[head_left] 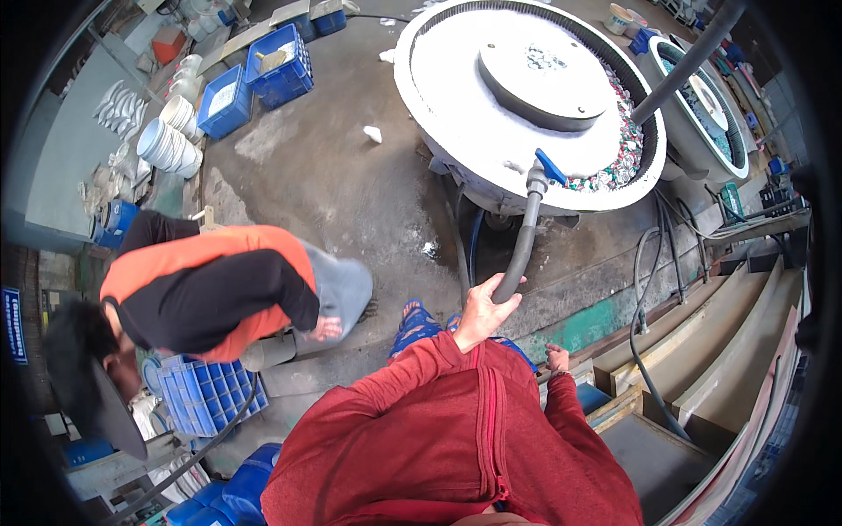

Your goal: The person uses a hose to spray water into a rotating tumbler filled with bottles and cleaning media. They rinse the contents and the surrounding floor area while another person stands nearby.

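My left hand (484, 314) is closed round the lower end of a grey hose (521, 254). The hose rises to a grey pipe fitting with a blue valve handle (550, 167), over the near rim of a large round white tub (424, 114). White foam (456, 83) covers most of the tub's inside, round a raised white centre disc (535, 74). Small red, green and silvery pieces (621, 158) show along its right side. My right hand (558, 358) hangs low beside my red jacket, away from the hose. Its fingers look curled, with nothing visible in them.
A bent-over co-worker (219, 289) in orange and black stands close at left, by a blue crate (206, 394). Blue bins (279, 66) and white buckets (169, 147) line the far left. Black hoses (645, 280) and long troughs (702, 333) lie at right, a second tub (737, 149) beyond.
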{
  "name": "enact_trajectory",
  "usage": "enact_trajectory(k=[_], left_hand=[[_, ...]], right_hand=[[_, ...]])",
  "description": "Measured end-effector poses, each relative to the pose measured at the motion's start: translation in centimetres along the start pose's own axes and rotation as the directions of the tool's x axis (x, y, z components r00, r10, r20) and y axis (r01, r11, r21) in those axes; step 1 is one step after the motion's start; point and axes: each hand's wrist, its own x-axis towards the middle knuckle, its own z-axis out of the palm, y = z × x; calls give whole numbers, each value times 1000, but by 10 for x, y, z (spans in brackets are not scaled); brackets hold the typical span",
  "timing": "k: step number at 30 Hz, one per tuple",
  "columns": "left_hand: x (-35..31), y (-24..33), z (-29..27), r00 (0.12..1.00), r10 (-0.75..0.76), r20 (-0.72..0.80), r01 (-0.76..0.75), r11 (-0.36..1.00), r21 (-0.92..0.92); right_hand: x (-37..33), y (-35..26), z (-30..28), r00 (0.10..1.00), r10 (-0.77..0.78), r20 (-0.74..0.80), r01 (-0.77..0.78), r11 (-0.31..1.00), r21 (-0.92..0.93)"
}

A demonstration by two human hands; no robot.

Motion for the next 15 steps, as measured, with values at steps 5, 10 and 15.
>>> enact_trajectory(k=[5,10,15], left_hand=[[12,3,7,998,5,70,-6,1000,9],[16,-2,5,996,-7,93,10,1000,-26],[18,-3,-5,994,72,77,-78,994,80]], right_hand=[[-15,0,-4,989,143,25,-145,977,157],[-25,10,-12,977,209,25,-209,946,248],[-25,19,-4,949,298,104,-313,932,185]])
